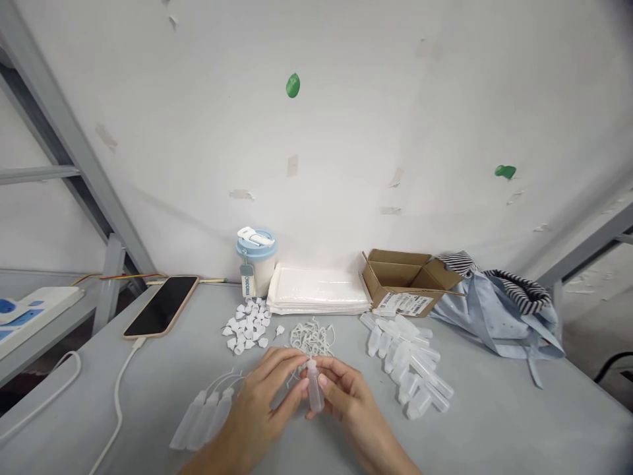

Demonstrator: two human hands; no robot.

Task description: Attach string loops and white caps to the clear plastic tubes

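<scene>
Between both hands, in front of me, a small translucent plastic squeeze bottle [315, 390] stands nearly upright with its neck at the top. My right hand [352, 404] grips it from the right, the thumb against its upper side. From the left, my left hand [261, 404] closes on it, fingertips at the neck and thumb by its side; what the fingertips pinch there is too small to tell. Just beyond the hands lies a pile of thin, bent white tubes [312, 338]. Left of that are loose white pointed caps [250, 323]. Several similar bottles [408, 366] lie at the right.
Three bottles with thin tubes [204, 419] lie left of my left hand. Behind are a blue-lidded cup [260, 260], stacked white packets [319, 290], an open cardboard box [403, 284] and a light blue fabric bag [494, 316]. A phone [162, 307] with a white cable lies left.
</scene>
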